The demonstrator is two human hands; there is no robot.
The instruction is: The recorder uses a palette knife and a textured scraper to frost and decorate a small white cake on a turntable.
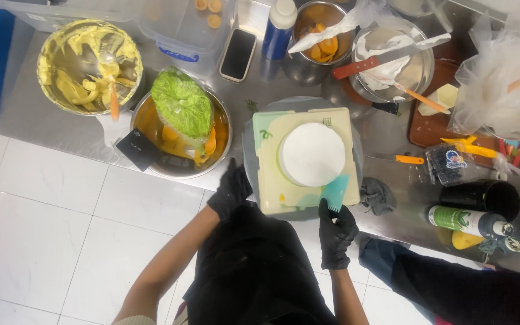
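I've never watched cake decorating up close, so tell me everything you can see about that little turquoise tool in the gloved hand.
The comb scraper is a small, flat turquoise piece, seemingly plastic, with short teeth along its lower edge. The right hand, in a black glove, pinches it from below. It stands against the near side of the round white cake, over the pale square board. Whether it actually touches the icing cannot be told.

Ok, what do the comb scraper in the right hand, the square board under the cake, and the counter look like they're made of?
Comb scraper: likely thin plastic, matte teal, with a toothed lower edge. Square board: pale cream, smooth, smeared with green; plastic or coated card, can't tell which. Counter: seemingly stainless steel, grey with a dull brushed sheen. Gloves on the right hand and left hand: black, thin, probably nitrile or latex.
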